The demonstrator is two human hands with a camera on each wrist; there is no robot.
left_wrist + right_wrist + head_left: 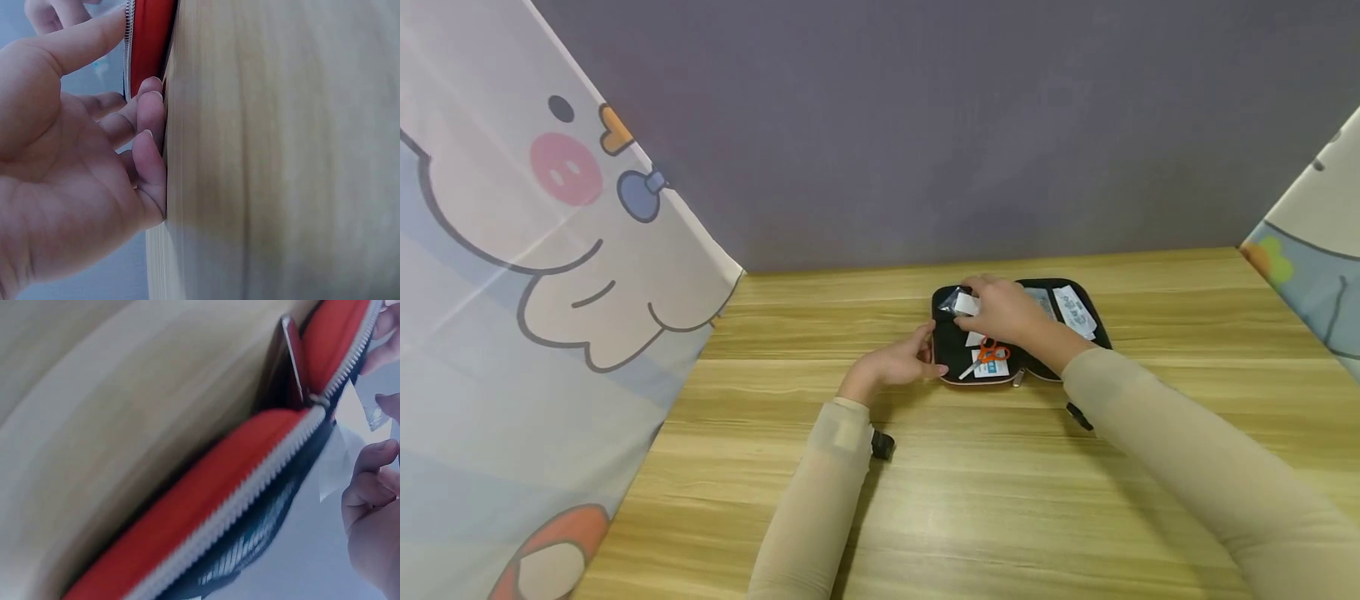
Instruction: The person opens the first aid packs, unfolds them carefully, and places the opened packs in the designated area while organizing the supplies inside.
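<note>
A zip case [950, 343], red outside and black inside, lies unfolded on the table. My left hand [898, 362] grips its left edge, thumb on the near rim and fingers along the outer side. In the left wrist view the thumb reaches the zipper and the other fingers [149, 119] curl low by the tabletop. Over the case's far left part, my right hand [1003, 310] has thumb and fingers about a small clear packet [953, 302] with a white label. Orange-handled scissors [992, 353] lie on a white and blue packet [990, 367] nearer me.
The case's right half holds a white printed packet [1073, 312] and a bluish packet [1042, 298], partly hidden by my right hand. A metal zipper pull [1018, 378] hangs at the front fold. A grey wall [985, 133] rises behind the wooden table [760, 350].
</note>
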